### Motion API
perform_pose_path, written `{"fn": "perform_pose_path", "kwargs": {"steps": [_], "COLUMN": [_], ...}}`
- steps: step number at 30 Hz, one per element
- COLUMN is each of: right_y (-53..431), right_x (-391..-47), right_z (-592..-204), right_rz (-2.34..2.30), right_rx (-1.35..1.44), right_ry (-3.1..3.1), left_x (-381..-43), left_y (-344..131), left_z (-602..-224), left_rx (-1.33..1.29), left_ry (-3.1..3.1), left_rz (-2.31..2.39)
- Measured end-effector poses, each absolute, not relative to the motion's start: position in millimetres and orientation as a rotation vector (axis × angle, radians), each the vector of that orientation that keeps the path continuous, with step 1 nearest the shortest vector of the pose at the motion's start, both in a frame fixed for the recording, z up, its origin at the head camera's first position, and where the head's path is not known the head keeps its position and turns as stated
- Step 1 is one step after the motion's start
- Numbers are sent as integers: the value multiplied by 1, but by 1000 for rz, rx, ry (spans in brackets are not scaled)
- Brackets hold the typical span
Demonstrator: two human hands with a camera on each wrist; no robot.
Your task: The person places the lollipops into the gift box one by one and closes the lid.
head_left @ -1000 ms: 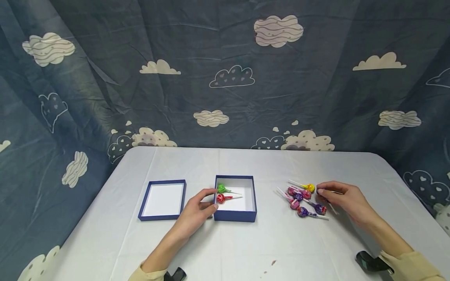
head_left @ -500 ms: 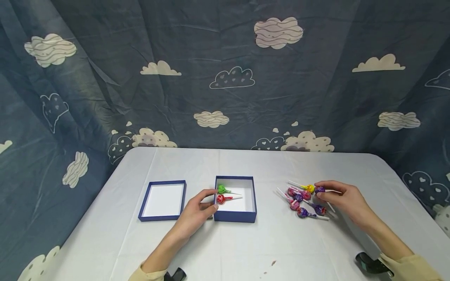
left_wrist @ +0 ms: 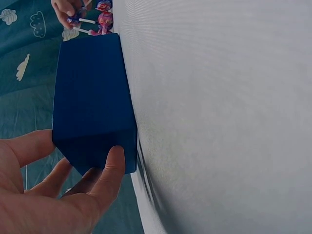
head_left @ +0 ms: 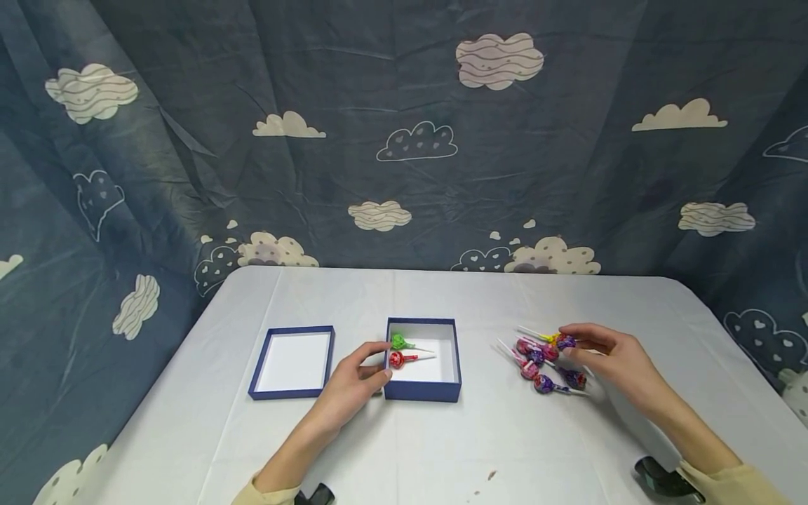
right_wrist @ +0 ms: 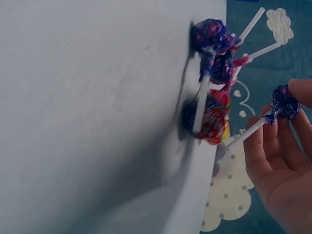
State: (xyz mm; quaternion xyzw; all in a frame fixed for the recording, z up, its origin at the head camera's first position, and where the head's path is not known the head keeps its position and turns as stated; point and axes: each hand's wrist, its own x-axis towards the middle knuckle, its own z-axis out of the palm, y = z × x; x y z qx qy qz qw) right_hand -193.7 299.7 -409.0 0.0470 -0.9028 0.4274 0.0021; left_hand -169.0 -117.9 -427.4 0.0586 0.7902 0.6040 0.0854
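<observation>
My left hand (head_left: 356, 379) holds the left side of an open blue box (head_left: 421, 391), thumb at its rim and lower fingers against the outer wall (left_wrist: 116, 155). Inside the box lie a green lollipop (head_left: 399, 341) and a red lollipop (head_left: 397, 360), sticks pointing right. My right hand (head_left: 615, 354) pinches a purple lollipop (right_wrist: 285, 102) by its wrapped head, above the right edge of a lollipop pile. That pile has pink lollipops (head_left: 529, 370), dark purple ones (head_left: 544, 384) and a yellow one, whose white stick (head_left: 532, 330) shows; the raised lollipop partly hides its head.
The blue-edged box lid (head_left: 293, 361) lies left of the box with its white inside up. A white cloth (head_left: 492, 435) covers the table, with small brown specks near the front. Behind hangs a dark curtain (head_left: 416, 84) with cloud prints.
My right hand has moved slightly left, bringing the purple lollipop from beside the pile to over its right edge. My left hand, the box and the lid stay in place.
</observation>
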Motion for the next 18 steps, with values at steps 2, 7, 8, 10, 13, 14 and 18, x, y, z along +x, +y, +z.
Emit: {"fn": "perform_pose_path", "kwargs": {"steps": [2,7,8,10,13,14,18], "right_y": [297,290,288,285,281,280,275], "right_x": [-193,-191,-191,-190,-190,-190,-190], "right_z": [-407,-402,-402,-400,-397,-396,-393], "right_rz": [1344,1390,1395,1409,1408,1409,1434], "right_rx": [160,222,234,254,278,284,307], "right_ry": [-2817,-2773,-2768,-2756,-2755,-2754,-2736], "left_x": [-169,-168,-168,-168,-168,-168,-169], "left_y": [-118,-118,-118,-118,-118,-118,-117], "left_z": [-427,-428,-428,-428,-428,-428,-428], "left_rx": [179,184,185,186,183,180,176], "left_ry": [2355,2351,2350,2349,2348,2349,2348], "left_rz": [1802,1807,1809,1810,1810,1810,1812]}}
